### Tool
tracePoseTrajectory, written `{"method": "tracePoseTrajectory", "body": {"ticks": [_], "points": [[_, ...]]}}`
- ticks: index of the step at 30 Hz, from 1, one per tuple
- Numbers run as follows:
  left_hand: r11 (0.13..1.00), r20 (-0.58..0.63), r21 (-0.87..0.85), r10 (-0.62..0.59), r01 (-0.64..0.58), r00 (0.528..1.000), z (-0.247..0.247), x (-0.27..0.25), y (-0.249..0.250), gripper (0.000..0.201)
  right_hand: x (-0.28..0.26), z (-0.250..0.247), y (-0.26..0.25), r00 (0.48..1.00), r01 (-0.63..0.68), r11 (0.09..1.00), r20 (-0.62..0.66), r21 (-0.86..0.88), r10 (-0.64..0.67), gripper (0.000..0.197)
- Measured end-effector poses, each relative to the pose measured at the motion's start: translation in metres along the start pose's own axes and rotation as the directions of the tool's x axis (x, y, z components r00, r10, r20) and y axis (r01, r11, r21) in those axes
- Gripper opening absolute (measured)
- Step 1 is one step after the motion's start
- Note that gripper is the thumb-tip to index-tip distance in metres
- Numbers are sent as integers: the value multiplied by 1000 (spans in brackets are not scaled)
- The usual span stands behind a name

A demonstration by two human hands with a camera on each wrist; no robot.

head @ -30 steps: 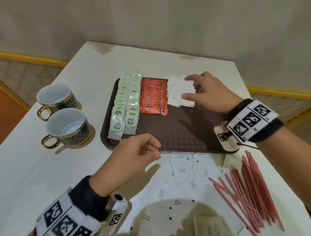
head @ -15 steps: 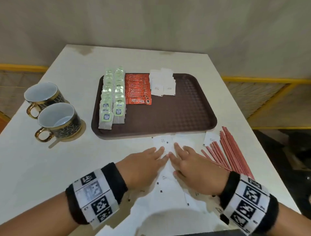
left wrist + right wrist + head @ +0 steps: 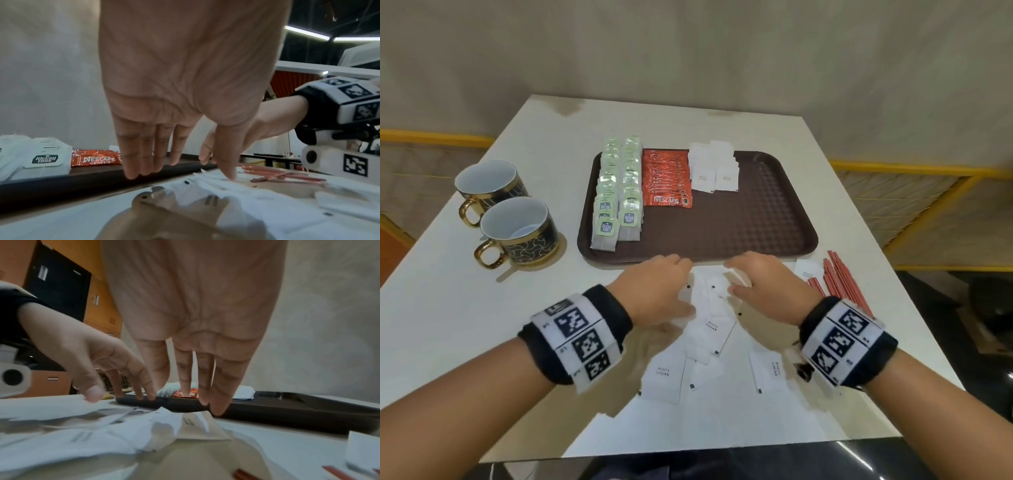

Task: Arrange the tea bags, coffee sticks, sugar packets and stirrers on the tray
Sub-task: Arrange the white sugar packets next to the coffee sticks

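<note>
One brown tray (image 3: pixel 756 219) lay on the white bench (image 3: pixel 482 308), its textured floor mostly bare on the right. Along its left side ran two rows of tea bags (image 3: pixel 619 192), pale green tags on grey-white sachets, overlapping too tightly to count. Next to them sat one fanned stack of orange-red Nescafé coffee sticks (image 3: pixel 666 180), the number hidden by the overlap. At the tray's far edge were two short rows of white sugar packets (image 3: pixel 714 169), two labelled fronts showing.

Loose sugar packets (image 3: pixel 710 329), plain white squares printed "WHITE SUGAR", lay scattered on the bench just in front of the tray; at least six could be made out. A bundle of red stirrers (image 3: pixel 839 284) lay on the bench to the right, too many to count.

The left hand (image 3: pixel 654 291) and right hand (image 3: pixel 763 287) faced each other over the loose packets, fingers straight and pointing down, fingertips touching the paper and pushing it into a crumpled ridge between them.

Two dark, gold-handled cups (image 3: pixel 517 226) stood left of the tray.
</note>
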State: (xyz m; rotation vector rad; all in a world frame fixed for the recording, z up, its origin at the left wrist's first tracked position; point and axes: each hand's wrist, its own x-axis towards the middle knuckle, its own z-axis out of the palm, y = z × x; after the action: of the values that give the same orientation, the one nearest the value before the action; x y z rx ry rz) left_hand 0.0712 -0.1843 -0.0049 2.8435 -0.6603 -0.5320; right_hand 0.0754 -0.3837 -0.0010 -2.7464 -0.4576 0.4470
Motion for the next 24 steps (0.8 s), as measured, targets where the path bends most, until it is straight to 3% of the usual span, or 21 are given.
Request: {"method": "tracePoseTrajectory", "body": {"ticks": [3, 6, 13, 16, 18, 21, 24], "points": [[998, 48, 25, -67, 65, 997, 6, 3, -1, 62, 11, 3, -4, 991, -21, 996, 132, -83, 32, 37], [993, 47, -29, -111, 112, 993, 9, 6, -3, 65, 16, 11, -7, 985, -42, 993, 162, -109, 60, 51], [966, -14, -230, -124, 118, 992, 3, 1, -9, 41, 18, 8, -4, 976, -101, 995, 194, 24, 94, 68], [908, -88, -404, -160, 112, 983, -1, -4, -15, 25, 18, 2, -1, 977, -82, 992, 206, 97, 61, 65], [866, -119, -489, -187, 106, 975, -6, -6, -19, 27, 21, -2, 0, 980, -37, 995, 197, 93, 18, 63], [739, -99, -664, -239, 114, 966, -10, -9, -24, 23, 22, 2, -3, 977, 27, 1000, 210, -4, -26, 68], [453, -8, -883, -271, 120, 963, -8, -16, -23, 12, 25, 9, -7, 977, 19, 998, 212, -56, -6, 65]]}}
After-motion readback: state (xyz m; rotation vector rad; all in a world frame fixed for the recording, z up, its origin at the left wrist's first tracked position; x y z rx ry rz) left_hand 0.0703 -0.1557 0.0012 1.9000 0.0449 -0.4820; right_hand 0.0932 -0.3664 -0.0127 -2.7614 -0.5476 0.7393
